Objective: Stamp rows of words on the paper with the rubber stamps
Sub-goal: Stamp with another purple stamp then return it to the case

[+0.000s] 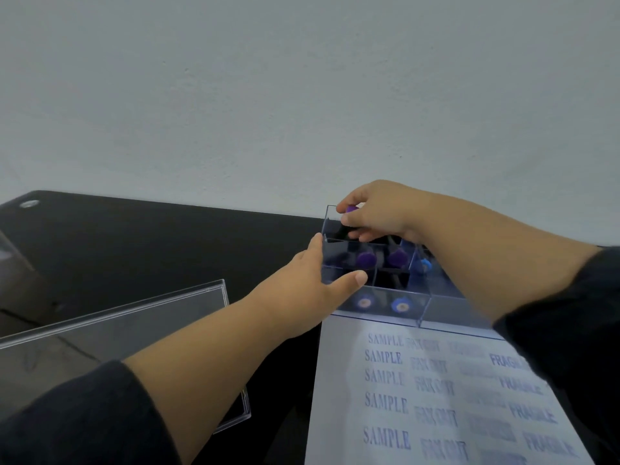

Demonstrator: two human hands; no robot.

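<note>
R hand: you're reaching over the clear stamp box w/ your right hand, fingers curling round a purple-knobbed stamp at the far-left compartment. It's a grip, thumb below, fingers over the top.
L hand: your left hand is bracing the box's left wall, thumb lying along the near edge, fingers straight. It's holding nothing, just steadying.
Key relation: the stamp is sitting right inside your R fingers, knob up, so its long axis is running roughly vertical. Looks like a straight lift out of the slot is what's coming; R hand is the nearer one by far, L only touching the box.
Other stamps: two more purple knobs are standing in the middle row, a blue one further right, two seen blurred through the near wall.
Paper: the sheet is lying just this side of the box, touching its near edge, below your R forearm.
Writing: you're reading a column of "SAMPLE" at left, then something like "FAX OUT" (smeared, not sure), a 3rd column too blurred to read, then "FRAGILE" at right.
Progress: several rows are already down, so judging by that you're well into it.
Lid: a clear lid is lying on the black table, well left of the paper.
</note>
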